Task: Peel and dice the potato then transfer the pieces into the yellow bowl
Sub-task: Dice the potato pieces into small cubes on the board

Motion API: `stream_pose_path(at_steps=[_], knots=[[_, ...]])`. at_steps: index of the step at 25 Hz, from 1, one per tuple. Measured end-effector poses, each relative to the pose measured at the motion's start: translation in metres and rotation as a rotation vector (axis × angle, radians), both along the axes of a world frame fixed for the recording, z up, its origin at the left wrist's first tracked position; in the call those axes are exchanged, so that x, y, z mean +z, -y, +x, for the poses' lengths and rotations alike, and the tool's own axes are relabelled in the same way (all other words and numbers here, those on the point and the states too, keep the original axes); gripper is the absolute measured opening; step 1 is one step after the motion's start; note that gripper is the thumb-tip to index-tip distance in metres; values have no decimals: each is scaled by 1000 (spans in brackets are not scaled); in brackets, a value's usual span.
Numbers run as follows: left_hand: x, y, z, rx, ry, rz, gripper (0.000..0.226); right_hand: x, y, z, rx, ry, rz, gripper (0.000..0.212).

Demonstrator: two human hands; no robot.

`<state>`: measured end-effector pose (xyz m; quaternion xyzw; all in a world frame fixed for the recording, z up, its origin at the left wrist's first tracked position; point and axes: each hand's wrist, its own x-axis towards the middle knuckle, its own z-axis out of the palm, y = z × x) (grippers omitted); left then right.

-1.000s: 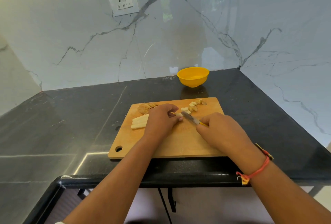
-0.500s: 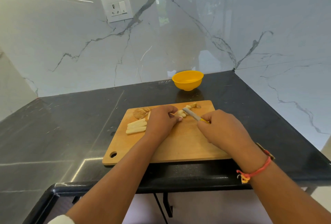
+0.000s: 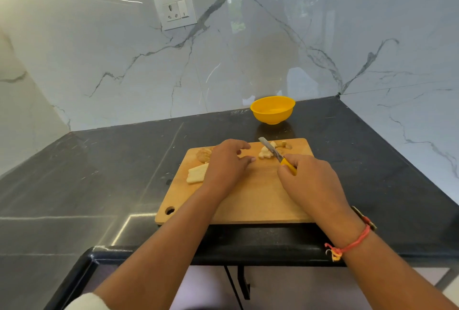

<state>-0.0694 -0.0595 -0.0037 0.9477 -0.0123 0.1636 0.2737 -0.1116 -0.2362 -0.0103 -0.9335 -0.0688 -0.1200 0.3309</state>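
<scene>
L hand (image 3: 227,163) hovers over mid-board (image 3: 260,193), fingers loose and part-spread, nothing in it as far as visible. R hand (image 3: 310,180) wrapped round knife (image 3: 270,149) by its yellow handle. Blade slants away and leftward, lying over diced pieces (image 3: 265,154) nr far edge. Uncut potato strips (image 3: 197,173) lie just left of L hand, partly under it, long axis approx left–right. L hand nearer, so I judge it draws strips rightward to blade, crosswise to it. Yellow bowl (image 3: 272,110) on counter (image 3: 124,173) just beyond dice, apart from both hands. Peel heap (image 3: 204,155) behind strips.
</scene>
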Motion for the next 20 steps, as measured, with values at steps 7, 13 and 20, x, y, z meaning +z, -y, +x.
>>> stream_pose_path(at_steps=[7, 13, 20], knots=[[9, -90, -41, 72, -212, 234, 27, -5, -24, -10, 107, 50, -105, 29], [4, -97, -43, 89, -168, 217, 19, -9, -22, -12, 109, 62, -73, 26], [4, -96, -47, 15, -195, 142, 15, -11, -22, -14, 120, 78, -85, 26]])
